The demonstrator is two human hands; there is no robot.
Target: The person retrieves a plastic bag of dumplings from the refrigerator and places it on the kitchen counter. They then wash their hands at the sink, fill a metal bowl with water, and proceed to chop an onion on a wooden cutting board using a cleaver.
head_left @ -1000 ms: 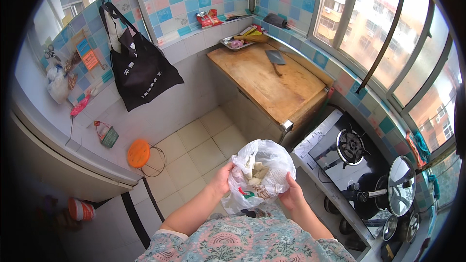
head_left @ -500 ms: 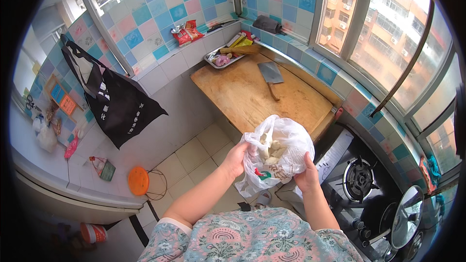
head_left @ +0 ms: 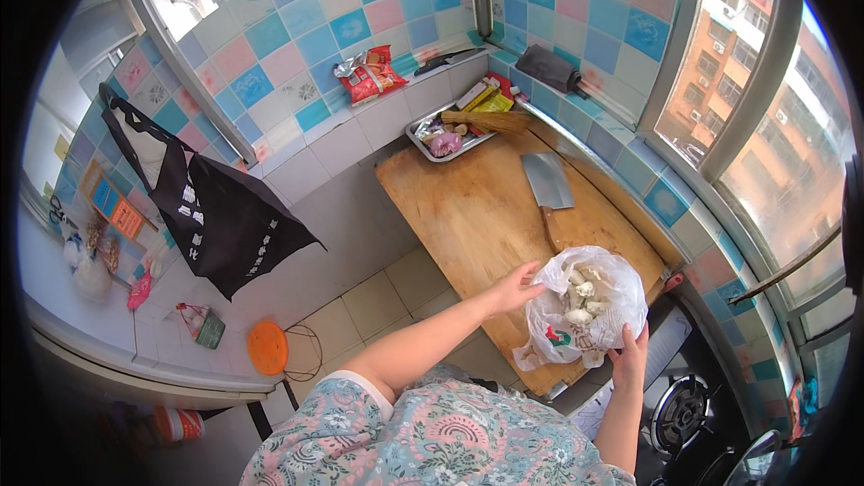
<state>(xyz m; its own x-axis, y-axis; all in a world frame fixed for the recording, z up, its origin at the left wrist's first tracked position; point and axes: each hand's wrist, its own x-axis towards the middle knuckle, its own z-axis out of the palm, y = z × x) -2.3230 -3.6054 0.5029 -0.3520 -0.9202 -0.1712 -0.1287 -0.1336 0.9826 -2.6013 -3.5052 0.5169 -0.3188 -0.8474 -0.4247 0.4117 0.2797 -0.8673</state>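
Note:
A thin white plastic bag (head_left: 547, 312) with red and green print is over the near right end of the wooden board (head_left: 450, 207), its mouth open upward. Inside are several pale, off-white lumps (head_left: 583, 295) whose kind I cannot make out. My right hand (head_left: 632, 353) grips the bag's near right side, fingers partly hidden by the plastic. At the left rim is my left hand (head_left: 515, 292), its thumb and fingers apart, at or touching the edge of the plastic. A cleaver (head_left: 549, 182) lies flat on the board just beyond the bag, its wooden handle pointing toward it.
A metal tray (head_left: 441, 153) of packets and a straw brush (head_left: 490, 121) sit at the board's far end. Right of me stands a black gas stove (head_left: 681, 414). A red packet (head_left: 371, 76) rests on the tiled ledge. A black bag (head_left: 225, 216) hangs at left.
The bag has moved right and over the board's near end, and its mouth is wider. My left hand's grip on its rim has loosened. The view has shifted.

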